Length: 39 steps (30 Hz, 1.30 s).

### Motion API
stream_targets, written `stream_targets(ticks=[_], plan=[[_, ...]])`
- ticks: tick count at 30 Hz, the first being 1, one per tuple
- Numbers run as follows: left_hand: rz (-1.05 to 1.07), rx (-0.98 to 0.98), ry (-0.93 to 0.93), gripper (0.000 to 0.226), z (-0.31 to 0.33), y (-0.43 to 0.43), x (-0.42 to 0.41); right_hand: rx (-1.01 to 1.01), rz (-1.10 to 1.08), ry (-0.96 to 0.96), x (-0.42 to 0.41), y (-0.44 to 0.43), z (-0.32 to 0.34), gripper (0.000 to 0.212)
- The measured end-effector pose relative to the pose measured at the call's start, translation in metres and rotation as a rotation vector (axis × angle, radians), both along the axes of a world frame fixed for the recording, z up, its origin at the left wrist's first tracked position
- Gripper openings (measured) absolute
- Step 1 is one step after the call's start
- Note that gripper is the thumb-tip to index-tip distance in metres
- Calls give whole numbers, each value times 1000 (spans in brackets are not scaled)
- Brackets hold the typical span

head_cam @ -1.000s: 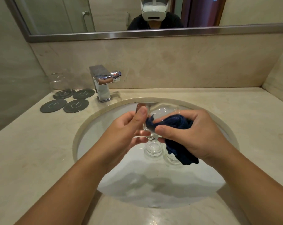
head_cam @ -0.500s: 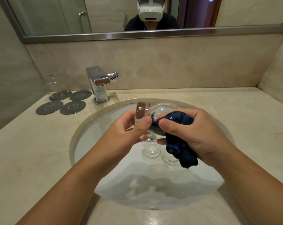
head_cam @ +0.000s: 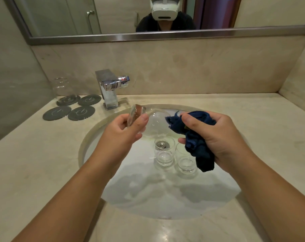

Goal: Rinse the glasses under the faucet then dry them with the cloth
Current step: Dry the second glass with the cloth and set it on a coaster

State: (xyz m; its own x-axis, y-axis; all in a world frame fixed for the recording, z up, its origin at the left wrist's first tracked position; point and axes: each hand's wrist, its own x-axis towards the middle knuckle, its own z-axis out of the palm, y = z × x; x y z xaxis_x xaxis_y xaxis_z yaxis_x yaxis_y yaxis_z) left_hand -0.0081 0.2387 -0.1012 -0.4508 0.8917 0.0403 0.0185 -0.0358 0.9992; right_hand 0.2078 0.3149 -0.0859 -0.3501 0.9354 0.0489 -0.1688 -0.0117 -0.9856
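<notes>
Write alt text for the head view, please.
Left hand holds a glass on its side over the sink while right hand grips a blue cloth at its mouth. Two more glasses stand upright in it; a fourth glass sits on a coaster left of the faucet.

Two tumblers (head_cam: 164,153) upright in basin (head_cam: 95,135), faucet (head_cam: 109,88) behind
</notes>
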Motion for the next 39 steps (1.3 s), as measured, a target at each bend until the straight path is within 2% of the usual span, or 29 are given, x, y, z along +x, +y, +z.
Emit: stream_targets(ticks=[3,6,8,11,14,18,23,28,32,39], plan=[[27,-15,51,63,0,-1,-4,97,-12,-107,-3,-10,1,4],[40,-27,130,70,1,-2,-5,202,-10,-229,-9,-17,-3,28],[59,-16,176,57,8,-3,-5,330,-5,-337,-16,-19,-2,35],[93,12,227,46,21,-4,-12,467,-24,-411,-26,-18,6,32],[134,42,254,48,32,-4,-28,591,3,-473,-40,-17,17,32],[199,54,285,48,36,-4,-59,811,57,-583,-69,-14,23,44],[256,36,388,51,32,-6,-94,971,131,-601,-102,-13,18,44],[339,15,427,43,33,4,-132,1007,192,-595,-127,-9,14,43],[412,-16,446,59,35,20,-164,1000,230,-610,-139,-3,12,40],[487,-76,459,66,27,62,-209,972,261,-723,-164,6,7,42]])
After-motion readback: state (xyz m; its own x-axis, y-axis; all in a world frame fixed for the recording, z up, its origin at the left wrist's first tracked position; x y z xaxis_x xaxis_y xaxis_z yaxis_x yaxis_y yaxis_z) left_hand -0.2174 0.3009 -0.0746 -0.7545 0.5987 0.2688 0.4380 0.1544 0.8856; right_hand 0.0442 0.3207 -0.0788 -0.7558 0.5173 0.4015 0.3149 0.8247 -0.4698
